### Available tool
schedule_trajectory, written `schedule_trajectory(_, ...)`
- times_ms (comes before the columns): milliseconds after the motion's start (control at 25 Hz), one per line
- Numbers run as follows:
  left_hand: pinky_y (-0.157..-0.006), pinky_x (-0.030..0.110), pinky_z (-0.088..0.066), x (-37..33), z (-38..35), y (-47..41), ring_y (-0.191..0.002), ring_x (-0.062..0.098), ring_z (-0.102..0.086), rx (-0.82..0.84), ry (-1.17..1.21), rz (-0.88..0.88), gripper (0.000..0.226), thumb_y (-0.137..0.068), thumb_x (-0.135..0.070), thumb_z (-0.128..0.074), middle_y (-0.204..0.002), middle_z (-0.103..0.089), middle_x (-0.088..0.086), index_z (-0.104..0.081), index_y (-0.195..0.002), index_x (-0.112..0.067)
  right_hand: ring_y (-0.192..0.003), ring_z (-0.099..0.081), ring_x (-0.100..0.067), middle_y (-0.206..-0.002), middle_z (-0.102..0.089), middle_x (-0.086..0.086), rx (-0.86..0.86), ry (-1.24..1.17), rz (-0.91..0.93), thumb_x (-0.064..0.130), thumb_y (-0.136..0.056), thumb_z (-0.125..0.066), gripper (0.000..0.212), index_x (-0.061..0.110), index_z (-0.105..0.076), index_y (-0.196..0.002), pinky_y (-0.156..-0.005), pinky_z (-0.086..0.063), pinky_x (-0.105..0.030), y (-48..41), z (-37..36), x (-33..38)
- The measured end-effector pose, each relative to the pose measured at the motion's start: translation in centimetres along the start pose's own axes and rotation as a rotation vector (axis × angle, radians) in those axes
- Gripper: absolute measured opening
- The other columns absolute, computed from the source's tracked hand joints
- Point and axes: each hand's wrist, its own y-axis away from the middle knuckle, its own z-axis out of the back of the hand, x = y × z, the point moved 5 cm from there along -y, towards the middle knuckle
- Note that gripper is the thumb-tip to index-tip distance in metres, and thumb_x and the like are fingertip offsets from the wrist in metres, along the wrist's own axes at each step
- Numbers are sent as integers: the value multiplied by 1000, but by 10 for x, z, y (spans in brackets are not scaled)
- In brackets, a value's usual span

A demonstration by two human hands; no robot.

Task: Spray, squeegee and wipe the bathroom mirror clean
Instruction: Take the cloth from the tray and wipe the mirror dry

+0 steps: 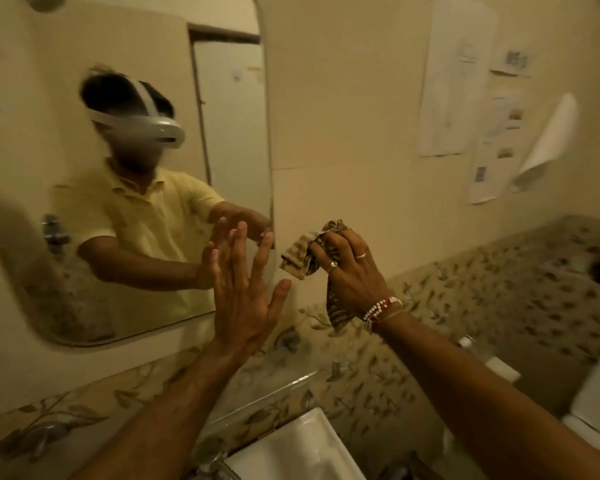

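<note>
A person stands at the bathroom mirror [229,133], left hand [243,296] raised flat near the glass's lower right corner, its fingers straight and spread. The right hand [352,271] has its fingers curled around a bunched patterned cloth [298,258] just beside the mirror's right edge, above the sink [291,452]. The wiping step looks to be in hand, and the next move likely calls for carrying the cloth left onto the glass.

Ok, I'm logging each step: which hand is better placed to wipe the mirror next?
Probably the right hand: its fingers grip the cloth, just beside the right edge of the mirror. The left hand is open by the mirror, holding nothing.
</note>
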Motion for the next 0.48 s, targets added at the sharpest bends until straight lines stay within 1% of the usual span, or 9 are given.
schedule_trajectory(40,-124,69,-13,4,-1,-1,-163,31,-7,11,10,2,71,-105,-62,-26,-175,-7,16,-25,-165,-24,-127,-35,-38,-135,-36,-15,29,0,-11,11,-81,-60,64,14,-42,-142,-108,-39,-55,-1,-2,3)
schedule_trajectory(80,-124,68,-13,-44,-37,4,-163,30,-6,96,180,-42,71,-105,-62,-25,-176,-6,14,-26,-165,-25,-127,-34,-38,-135,-35,-15,142,93,-126,14,-80,-60,64,15,-43,-142,-107,-40,-56,48,19,-30)
schedule_trajectory(120,-125,67,-12,-73,-60,13,-163,28,-5,142,221,-67,70,-105,-62,-26,-176,-5,13,-27,-165,-25,-126,-33,-38,-135,-35,-14,155,113,-236,16,-81,-57,61,14,-46,-141,-105,-41,-57,71,37,-46)
schedule_trajectory(160,-125,66,-11,-82,-62,17,-163,27,-5,155,235,-77,70,-105,-61,-27,-176,-5,13,-28,-165,-24,-125,-33,-38,-135,-34,-14,131,57,-267,18,-81,-52,59,13,-49,-140,-103,-44,-59,84,45,-55)
schedule_trajectory(200,-126,65,-11,-98,-69,19,-163,26,-5,155,270,-51,69,-106,-60,-28,-176,-5,12,-28,-165,-24,-125,-32,-39,-135,-33,-14,228,106,-300,20,-81,-46,59,13,-50,-140,-100,-45,-60,102,50,-63)
schedule_trajectory(280,-127,62,-8,-148,-97,24,-163,26,-4,209,376,-136,69,-105,-58,-33,-176,-3,11,-26,-165,-25,-126,-31,-39,-137,-32,-13,326,168,-424,12,-82,-44,60,16,-45,-142,-99,-46,-60,153,64,-99)
schedule_trajectory(360,-129,57,-5,-201,-135,41,-163,26,-4,291,428,-172,69,-105,-59,-33,-177,-2,10,-23,-166,-27,-128,-30,-39,-139,-31,-13,332,243,-522,2,-81,-55,66,18,-40,-143,-102,-44,-58,200,91,-127)
schedule_trajectory(400,-129,55,-3,-231,-151,52,-163,25,-4,327,438,-189,69,-105,-61,-31,-177,-1,8,-22,-166,-29,-129,-30,-38,-139,-31,-12,320,250,-578,1,-80,-58,67,18,-40,-143,-104,-44,-57,235,101,-142)
schedule_trajectory(480,-128,53,-3,-278,-182,75,-163,24,-4,410,504,-202,70,-105,-64,-27,-177,-1,5,-20,-166,-31,-129,-30,-36,-139,-32,-11,353,260,-664,7,-84,-51,57,15,-49,-140,-107,-42,-55,287,112,-161)
